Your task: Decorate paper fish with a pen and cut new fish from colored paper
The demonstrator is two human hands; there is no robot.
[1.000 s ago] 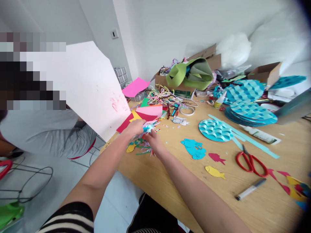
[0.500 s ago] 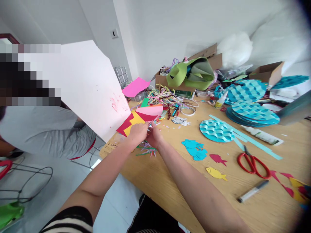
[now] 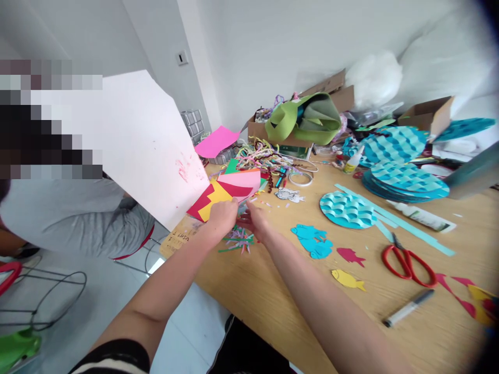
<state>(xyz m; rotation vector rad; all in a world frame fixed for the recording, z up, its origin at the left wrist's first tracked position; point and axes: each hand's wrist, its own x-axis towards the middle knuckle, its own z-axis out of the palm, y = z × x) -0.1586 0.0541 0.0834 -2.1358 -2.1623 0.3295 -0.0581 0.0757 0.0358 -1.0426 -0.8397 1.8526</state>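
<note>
My left hand (image 3: pixel 223 215) is closed on the near edge of a stack of coloured paper sheets (image 3: pixel 208 198), red, yellow and pink, at the table's left end. Just right of it, my right hand (image 3: pixel 257 221) is beside the stack's edge with its fingers apart; its fingertips are partly hidden. Beneath the hands lies a heap of thin paper strips (image 3: pixel 240 240). To their right are blue paper fish (image 3: pixel 312 240), a red paper fish (image 3: pixel 351 255), a yellow paper fish (image 3: pixel 348 279) and a white drawn fish (image 3: pixel 289 195).
Red-handled scissors (image 3: pixel 408 265) and a marker (image 3: pixel 408 308) lie at the right. Woven blue discs (image 3: pixel 346 210), a glue bottle (image 3: pixel 423 216) and a tape roll (image 3: pixel 300 179) sit farther back. At the left, another person (image 3: pixel 97 218) sits by a large white board (image 3: pixel 128 130).
My right hand has shifted slightly right and down, away from the paper stack, with its fingers more spread. My left hand stays on the sheets. The view has moved slightly.
</note>
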